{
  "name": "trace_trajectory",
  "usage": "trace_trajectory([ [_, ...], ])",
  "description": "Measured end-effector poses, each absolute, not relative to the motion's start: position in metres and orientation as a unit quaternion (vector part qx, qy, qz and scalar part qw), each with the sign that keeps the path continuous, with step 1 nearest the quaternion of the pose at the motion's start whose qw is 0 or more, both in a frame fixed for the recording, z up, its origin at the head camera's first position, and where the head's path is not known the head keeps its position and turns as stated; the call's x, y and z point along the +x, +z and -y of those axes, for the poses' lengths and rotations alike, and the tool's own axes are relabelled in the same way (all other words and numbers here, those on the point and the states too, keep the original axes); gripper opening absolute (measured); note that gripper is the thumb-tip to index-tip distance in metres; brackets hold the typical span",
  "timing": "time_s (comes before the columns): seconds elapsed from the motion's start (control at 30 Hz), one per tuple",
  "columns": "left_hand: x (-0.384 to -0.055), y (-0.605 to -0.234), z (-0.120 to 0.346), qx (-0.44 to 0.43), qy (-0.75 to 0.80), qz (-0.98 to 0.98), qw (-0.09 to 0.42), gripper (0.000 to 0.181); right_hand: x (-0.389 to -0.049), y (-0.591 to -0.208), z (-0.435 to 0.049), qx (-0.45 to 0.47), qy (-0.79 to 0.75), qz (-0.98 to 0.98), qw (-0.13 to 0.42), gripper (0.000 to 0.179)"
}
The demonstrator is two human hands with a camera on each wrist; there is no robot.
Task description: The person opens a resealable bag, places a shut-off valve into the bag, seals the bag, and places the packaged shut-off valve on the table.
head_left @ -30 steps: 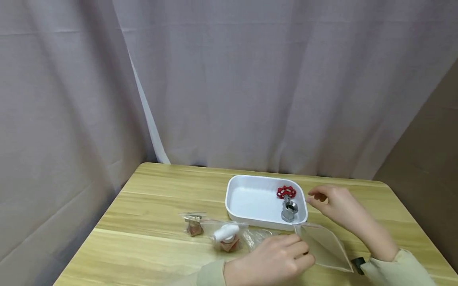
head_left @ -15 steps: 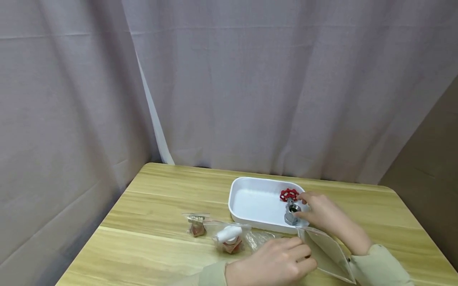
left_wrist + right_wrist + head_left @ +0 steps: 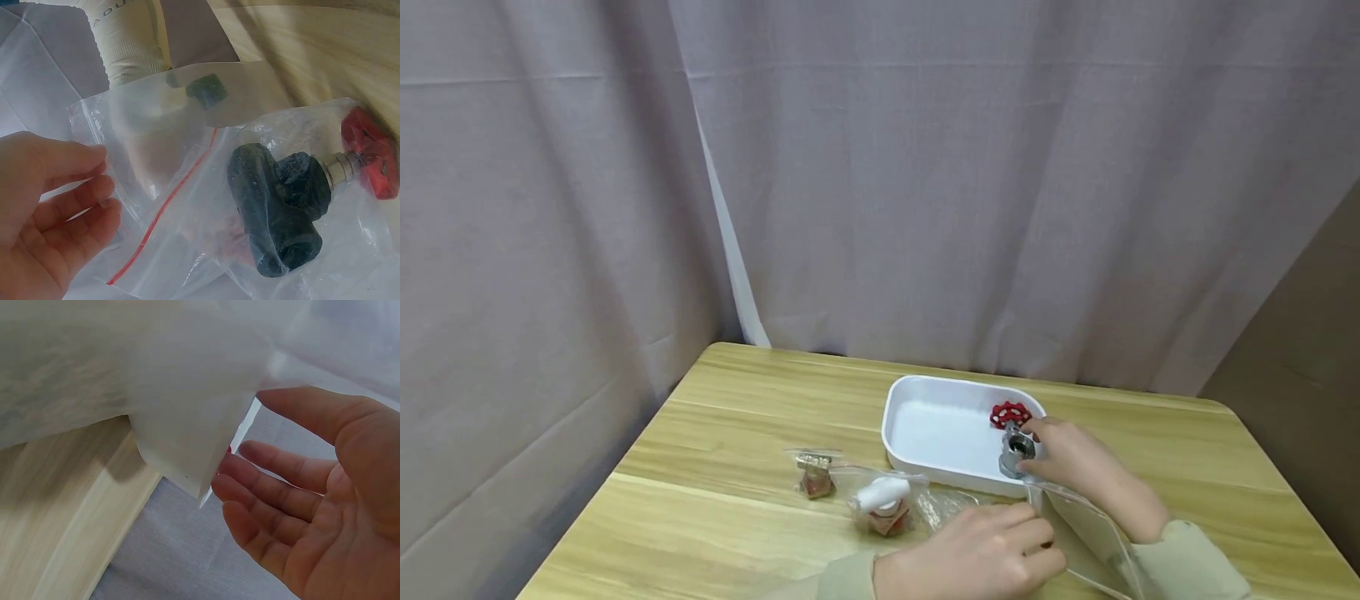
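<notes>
In the head view my left hand [image 3: 973, 550] pinches the edge of a large clear zip-lock bag [image 3: 1086, 537], whose mouth gapes. The left wrist view shows thumb and fingertips at the zip strip of this bag [image 3: 150, 131]. Beside it lies another bag with a dark green valve [image 3: 275, 206] inside, fitted with a red handwheel [image 3: 369, 153]. My right hand [image 3: 1078, 458] reaches over the tray's right rim, thumb and fingers spread at a metal valve [image 3: 1015, 450] with a red wheel. In the right wrist view the fingers [image 3: 269, 494] are loosely bent and the valve is mostly hidden.
The white tray [image 3: 936, 433] stands on the wooden table [image 3: 700, 500]. Left of my left hand lie a bag with a white fitting [image 3: 883, 500] and a small bag with brass and reddish pieces [image 3: 815, 475]. Grey curtains [image 3: 887, 208] hang behind the table.
My right hand has moved left from beside the tray to the metal valve inside it. The left hand keeps its hold on the zip-lock bag.
</notes>
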State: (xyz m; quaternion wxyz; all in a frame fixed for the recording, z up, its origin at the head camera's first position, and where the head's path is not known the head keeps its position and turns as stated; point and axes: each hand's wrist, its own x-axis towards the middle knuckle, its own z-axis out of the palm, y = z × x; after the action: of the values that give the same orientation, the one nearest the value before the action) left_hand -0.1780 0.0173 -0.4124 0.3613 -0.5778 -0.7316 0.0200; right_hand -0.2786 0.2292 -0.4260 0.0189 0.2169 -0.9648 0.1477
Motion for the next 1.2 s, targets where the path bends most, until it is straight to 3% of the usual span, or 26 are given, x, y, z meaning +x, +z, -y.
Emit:
trace_trajectory([
  [0.27, -0.178, -0.412, -0.018, -0.587, 0.005, 0.729, 0.352, 0.012, -0.281, -0.43, -0.225, 0.228, 0.129, 0.964, 0.041, 0.044],
  [0.6, -0.175, -0.413, -0.019, -0.586, -0.027, 0.727, 0.358, 0.011, -0.282, -0.432, -0.218, 0.224, 0.115, 0.968, 0.019, 0.029],
  [1.2, -0.173, -0.411, -0.017, -0.586, -0.026, 0.732, 0.347, 0.01, -0.286, -0.441, -0.211, 0.233, 0.067, 0.969, 0.053, 0.035],
])
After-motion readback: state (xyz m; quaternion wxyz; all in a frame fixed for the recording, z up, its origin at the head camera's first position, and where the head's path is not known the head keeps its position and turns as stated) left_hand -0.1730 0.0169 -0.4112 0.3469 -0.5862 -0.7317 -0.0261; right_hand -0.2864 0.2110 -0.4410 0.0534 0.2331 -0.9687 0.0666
